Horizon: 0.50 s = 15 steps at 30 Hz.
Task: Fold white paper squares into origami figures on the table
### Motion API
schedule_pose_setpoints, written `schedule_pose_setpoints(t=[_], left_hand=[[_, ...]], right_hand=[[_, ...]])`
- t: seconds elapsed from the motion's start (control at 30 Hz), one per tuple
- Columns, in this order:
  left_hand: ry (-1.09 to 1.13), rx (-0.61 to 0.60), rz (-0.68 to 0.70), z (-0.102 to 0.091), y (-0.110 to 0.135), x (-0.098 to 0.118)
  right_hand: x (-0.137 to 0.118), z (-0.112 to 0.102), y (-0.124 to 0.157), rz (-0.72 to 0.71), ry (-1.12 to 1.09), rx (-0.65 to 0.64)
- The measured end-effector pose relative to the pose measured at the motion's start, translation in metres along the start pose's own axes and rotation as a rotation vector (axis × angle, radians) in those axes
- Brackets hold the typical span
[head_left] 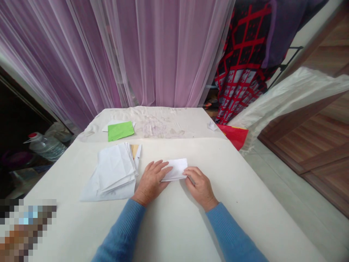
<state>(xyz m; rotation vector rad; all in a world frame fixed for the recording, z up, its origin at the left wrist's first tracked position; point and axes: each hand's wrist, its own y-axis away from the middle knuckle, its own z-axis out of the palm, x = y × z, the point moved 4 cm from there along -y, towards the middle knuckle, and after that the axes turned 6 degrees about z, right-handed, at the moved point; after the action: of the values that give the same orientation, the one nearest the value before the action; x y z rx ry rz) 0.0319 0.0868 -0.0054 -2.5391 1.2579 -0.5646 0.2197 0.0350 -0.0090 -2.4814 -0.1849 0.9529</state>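
A folded strip of white paper [174, 170] lies on the white table top [231, 189] between my two hands. My left hand [151, 182] presses its fingers on the paper's left end. My right hand [200, 187] holds the right end between fingers and thumb. To the left of my left hand is a pile of folded white paper sheets [116, 171], with a yellowish sheet [134, 150] showing at its far corner. Its left edge nearly reaches my left wrist.
A green paper sheet [120, 131] lies on a white sheet [114, 125] on the far, stained table section [163, 122]. A crumpled white paper [212, 125] sits near its right corner, above a red bag [234, 135]. A plastic water bottle [46, 147] stands on the left, below the table level.
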Motion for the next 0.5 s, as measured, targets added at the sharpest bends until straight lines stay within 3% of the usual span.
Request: schedule_pose_setpoints(t=[0.1,0.27,0.5], left_hand=[[0.022,-0.039,-0.009,0.001,0.002,-0.007],[0.120,-0.120,0.010,0.004,0.000,-0.002],[0.174,-0.072,0.080,0.002,-0.004,0.008]], right_hand=[[0.008,0.005,0.000,0.027,-0.026,-0.062],[0.011,0.005,0.001,0.068,0.132,-0.156],[0.014,-0.008,0.002,0.098,0.170,-0.231]])
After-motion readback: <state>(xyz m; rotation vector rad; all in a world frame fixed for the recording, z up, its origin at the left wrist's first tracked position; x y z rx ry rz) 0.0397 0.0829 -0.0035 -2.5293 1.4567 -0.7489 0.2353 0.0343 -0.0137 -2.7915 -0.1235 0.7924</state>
